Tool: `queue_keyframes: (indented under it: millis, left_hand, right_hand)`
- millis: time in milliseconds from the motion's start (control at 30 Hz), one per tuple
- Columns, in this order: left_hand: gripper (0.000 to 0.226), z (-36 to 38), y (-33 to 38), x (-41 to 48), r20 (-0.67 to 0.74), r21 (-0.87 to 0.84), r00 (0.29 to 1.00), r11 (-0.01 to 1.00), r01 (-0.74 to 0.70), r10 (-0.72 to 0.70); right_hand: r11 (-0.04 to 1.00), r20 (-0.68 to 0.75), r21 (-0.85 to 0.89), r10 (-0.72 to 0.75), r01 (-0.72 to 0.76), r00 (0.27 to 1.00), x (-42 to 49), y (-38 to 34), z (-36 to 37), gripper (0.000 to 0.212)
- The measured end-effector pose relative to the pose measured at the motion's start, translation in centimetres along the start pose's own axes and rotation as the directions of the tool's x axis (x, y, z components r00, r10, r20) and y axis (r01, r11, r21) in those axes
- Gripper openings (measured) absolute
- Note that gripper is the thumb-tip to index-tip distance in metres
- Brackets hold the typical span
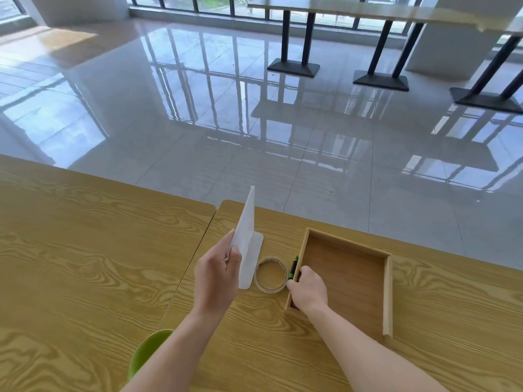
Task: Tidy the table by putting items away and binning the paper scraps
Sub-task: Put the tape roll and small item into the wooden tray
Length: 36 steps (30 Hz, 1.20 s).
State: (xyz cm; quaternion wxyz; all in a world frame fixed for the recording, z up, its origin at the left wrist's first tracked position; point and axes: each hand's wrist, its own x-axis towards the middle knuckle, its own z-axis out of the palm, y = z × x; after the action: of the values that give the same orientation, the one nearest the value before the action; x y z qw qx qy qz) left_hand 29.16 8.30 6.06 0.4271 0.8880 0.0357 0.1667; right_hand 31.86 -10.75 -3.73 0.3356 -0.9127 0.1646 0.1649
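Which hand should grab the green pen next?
The right hand: it is at the tray wall right beside the green pen, while the left hand is busy pinching paper.

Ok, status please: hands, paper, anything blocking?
Left hand grips paper. Right hand at tray wall by green pen, grip unclear. Tape roll on table between.

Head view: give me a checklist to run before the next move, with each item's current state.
1. Left hand grips the paper: ok.
2. Right hand holds the green pen: cannot tell; it rests at the pen's near end.
3. Wooden tray has room: ok.
4. Tape roll put away: not ok, it lies on the table.
5. Green container ready for scraps: cannot tell, mostly hidden.
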Motion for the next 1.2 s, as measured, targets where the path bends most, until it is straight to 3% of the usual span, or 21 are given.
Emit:
queue_keyframes:
  millis: [333,500,633,800,900,1000,1200]
  left_hand:
    - [0.035,-1.0,-1.7,2.2,-0.026,-0.036,0.997,0.996,0.078,-0.079]
    - [0.035,-1.3,-1.9,2.0,-0.025,-0.083,0.998,0.995,0.051,-0.053]
    - [0.035,-1.3,-1.9,1.8,-0.04,-0.165,0.995,0.983,0.081,-0.089]
    - [0.032,-1.2,-1.8,1.9,-0.062,-0.224,0.984,0.963,0.15,-0.167]
    - [0.031,-1.4,-1.6,1.8,-0.089,-0.224,0.983,0.965,0.137,-0.16]
    - [0.03,-1.5,-1.7,1.5,-0.144,-0.15,0.986,0.987,0.063,-0.084]
    - [0.031,-2.0,-2.5,1.6,-0.185,-0.05,0.982,0.998,0.026,-0.034]
  right_hand:
    - [1.0,0.029,0.016,-0.025,0.024,0.999,1.7,-2.0,0.9,0.013]
    - [1.0,0.048,-0.012,-0.012,0.013,0.999,1.6,-2.4,-0.9,0.035]
    - [0.972,-0.089,0.004,-0.235,0.236,0.968,2.4,-7.2,-3.8,0.049]
    - [0.883,-0.053,0.217,-0.415,0.416,0.908,3.3,-17.5,-6.1,0.056]
    - [0.875,0.024,0.096,-0.478,0.474,0.878,4.0,-20.6,-6.4,0.064]
    - [0.88,0.066,0.035,-0.475,0.474,0.877,4.6,-21.2,-6.1,0.055]
    - [0.883,0.056,0.22,-0.436,0.415,0.898,4.8,-21.6,-5.2,0.044]
